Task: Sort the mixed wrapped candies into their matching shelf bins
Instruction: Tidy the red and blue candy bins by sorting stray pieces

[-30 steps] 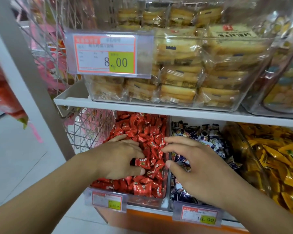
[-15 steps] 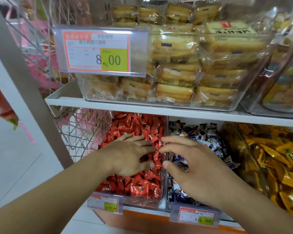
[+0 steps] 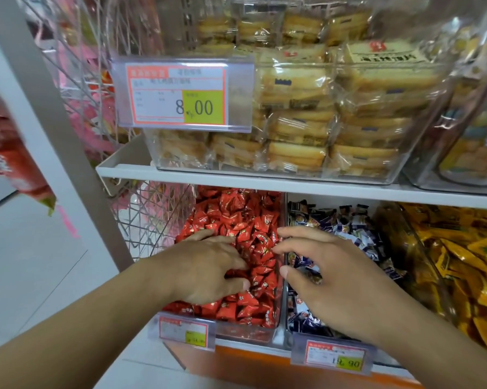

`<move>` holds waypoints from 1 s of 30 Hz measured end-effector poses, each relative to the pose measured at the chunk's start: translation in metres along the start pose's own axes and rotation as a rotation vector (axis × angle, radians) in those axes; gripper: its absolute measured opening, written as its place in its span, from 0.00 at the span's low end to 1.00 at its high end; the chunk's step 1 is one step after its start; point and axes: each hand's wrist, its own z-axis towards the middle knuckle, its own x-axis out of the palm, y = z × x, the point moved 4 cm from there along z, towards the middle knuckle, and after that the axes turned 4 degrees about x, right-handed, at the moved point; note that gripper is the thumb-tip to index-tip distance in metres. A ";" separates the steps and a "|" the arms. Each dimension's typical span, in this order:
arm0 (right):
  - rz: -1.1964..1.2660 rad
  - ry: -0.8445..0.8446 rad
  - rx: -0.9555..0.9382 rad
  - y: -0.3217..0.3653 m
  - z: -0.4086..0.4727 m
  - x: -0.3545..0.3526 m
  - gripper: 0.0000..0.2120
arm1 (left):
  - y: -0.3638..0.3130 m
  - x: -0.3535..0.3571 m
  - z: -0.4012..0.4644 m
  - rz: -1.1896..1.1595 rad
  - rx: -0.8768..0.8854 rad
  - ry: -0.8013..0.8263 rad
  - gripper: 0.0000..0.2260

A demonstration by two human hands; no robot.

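The left hand lies palm-down on the red candies in the left bin, fingers spread and dug in. Just beside it, the right hand hovers over the blue candies in the middle bin, fingers loosely curled, holding nothing visible. Yellow candies fill the right bin.

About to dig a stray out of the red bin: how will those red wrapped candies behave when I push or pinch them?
The red candies lie loosely heaped, so they will probably slide aside under the left hand. Their glossy wrappers look slippery; small pieces are likely light.
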 end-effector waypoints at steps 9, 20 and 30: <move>-0.015 -0.009 -0.002 0.000 0.001 0.001 0.15 | -0.012 -0.008 0.050 -0.377 -0.036 -0.309 0.14; -0.015 -0.015 -0.017 -0.001 0.001 -0.001 0.14 | 0.004 -0.008 0.043 -0.304 -0.047 -0.180 0.38; -0.015 -0.011 -0.027 -0.001 0.001 -0.002 0.14 | 0.011 -0.011 0.022 -0.284 -0.027 -0.116 0.25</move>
